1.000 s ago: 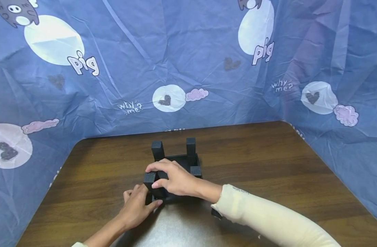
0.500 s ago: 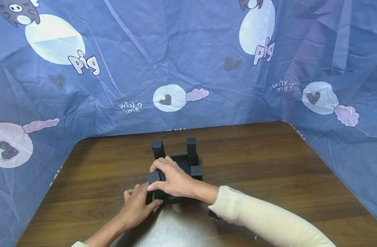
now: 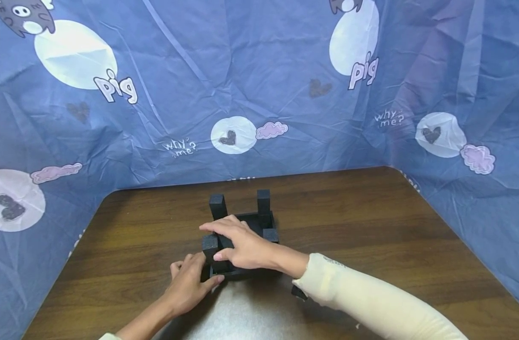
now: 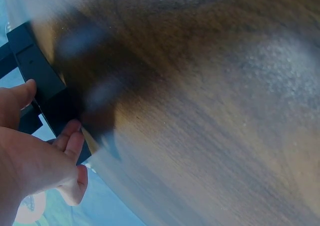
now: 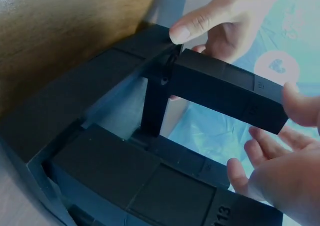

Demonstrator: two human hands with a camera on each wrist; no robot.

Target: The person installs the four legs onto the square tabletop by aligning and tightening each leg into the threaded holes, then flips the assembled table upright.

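A black square frame [image 3: 247, 274] with several upright block legs, like a small upturned table, stands on the wooden table. My left hand [image 3: 186, 285] grips its near left corner, thumb on the front side and fingers around the left side. My right hand [image 3: 247, 246] is at the near left leg [image 3: 210, 243]. In the right wrist view, the thumb [image 5: 300, 108] lies at the free end of that leg [image 5: 225, 85], while the other fingers are spread and apart from it. A second leg [image 5: 150, 178] bears a raised number. The right hand hides part of the frame's inside.
A small black piece [image 3: 299, 293] lies on the wooden table [image 3: 349, 212] beside the right sleeve, partly covered by it. Blue printed cloth [image 3: 259, 85] hangs behind the table and along its sides.
My right hand closed on the near left leg, which leaned right half a second ago. Now the fingers have spread off it and the leg stands straighter. My left hand stays put.
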